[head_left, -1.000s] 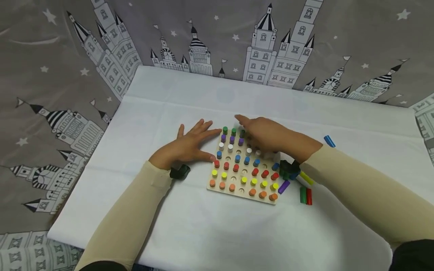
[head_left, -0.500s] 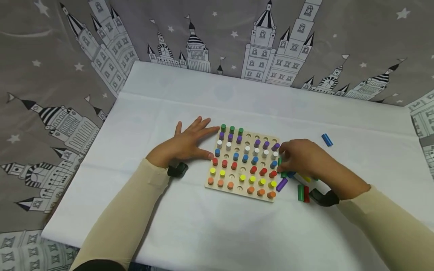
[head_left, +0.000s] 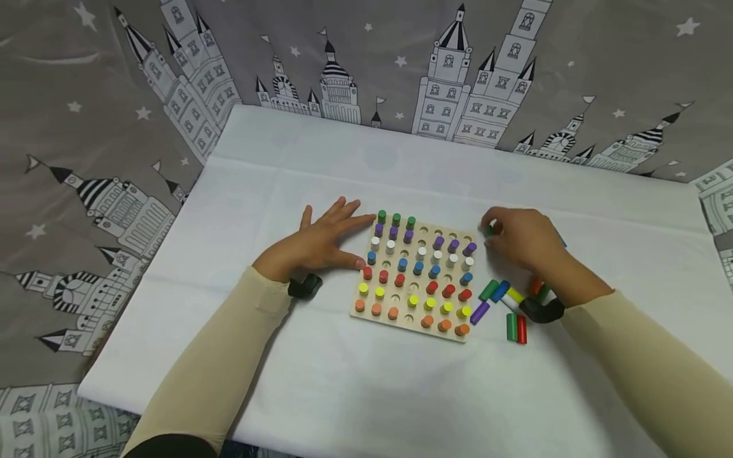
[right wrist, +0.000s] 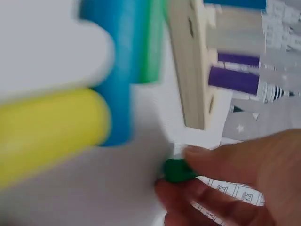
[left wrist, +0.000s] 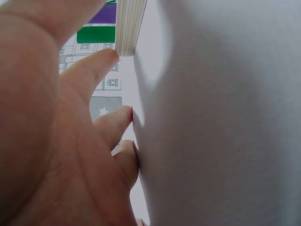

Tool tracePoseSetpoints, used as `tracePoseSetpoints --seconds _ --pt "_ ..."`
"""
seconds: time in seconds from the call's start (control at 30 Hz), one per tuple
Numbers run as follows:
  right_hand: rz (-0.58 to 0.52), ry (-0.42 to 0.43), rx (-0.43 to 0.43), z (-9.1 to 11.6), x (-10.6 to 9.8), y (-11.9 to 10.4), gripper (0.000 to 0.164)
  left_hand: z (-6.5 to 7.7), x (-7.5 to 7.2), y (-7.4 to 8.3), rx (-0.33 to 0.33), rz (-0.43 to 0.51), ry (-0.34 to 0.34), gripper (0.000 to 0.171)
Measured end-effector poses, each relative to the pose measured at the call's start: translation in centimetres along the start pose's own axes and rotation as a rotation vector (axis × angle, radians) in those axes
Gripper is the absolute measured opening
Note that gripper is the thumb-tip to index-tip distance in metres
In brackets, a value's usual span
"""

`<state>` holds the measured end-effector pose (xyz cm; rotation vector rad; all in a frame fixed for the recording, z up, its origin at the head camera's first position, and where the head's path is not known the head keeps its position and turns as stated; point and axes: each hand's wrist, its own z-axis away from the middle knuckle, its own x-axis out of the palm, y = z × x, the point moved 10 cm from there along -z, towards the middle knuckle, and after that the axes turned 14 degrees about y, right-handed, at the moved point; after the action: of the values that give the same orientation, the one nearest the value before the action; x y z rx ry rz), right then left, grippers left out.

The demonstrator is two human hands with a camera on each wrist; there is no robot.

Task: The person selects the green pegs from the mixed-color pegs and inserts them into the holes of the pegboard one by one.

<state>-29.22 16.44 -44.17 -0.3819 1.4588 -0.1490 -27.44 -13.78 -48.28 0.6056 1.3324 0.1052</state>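
Just beside the far right corner of the pegboard [head_left: 422, 289], pinching a green peg [right wrist: 178, 171] between thumb and fingers with the right grip [head_left: 523, 232]; lifted or touching the white desk [head_left: 321, 381], cannot tell. At the opposite edge, touching the pegboard with the left grip [head_left: 317, 245], fingers spread, grasping nothing. Could knock the nearby purple pegs [head_left: 454, 245] aslant if sweeping in low. Could jam at the empty holes [head_left: 424, 229] if pressing at a tilt, or skid the pegboard if pushing without bracing. Could set the loose pegs [head_left: 500, 291] rolling if brushing past, given round sides. Nowhere showing legible brands, labels or writing; on the backdrop [head_left: 321, 19], only printed castles and stars.
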Motion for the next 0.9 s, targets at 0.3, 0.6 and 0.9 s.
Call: tracePoseSetpoints --seconds 0.3,0.6,0.9 --pt "-0.28 -0.056 -0.207 -2.9 0.9 -7.1 0.031 -0.1 0.1 0.0 -0.011 0.012 -0.009 0.097" --pt "0.039 0.031 -0.413 -2.3 0.9 -10.6 0.029 -0.1 -0.2 0.6 -0.006 0.005 0.004 0.097" --pt "0.045 0.026 -0.487 -1.2 0.8 -10.8 0.029 -0.1 -0.2 0.5 -0.008 0.006 -0.006 0.098"
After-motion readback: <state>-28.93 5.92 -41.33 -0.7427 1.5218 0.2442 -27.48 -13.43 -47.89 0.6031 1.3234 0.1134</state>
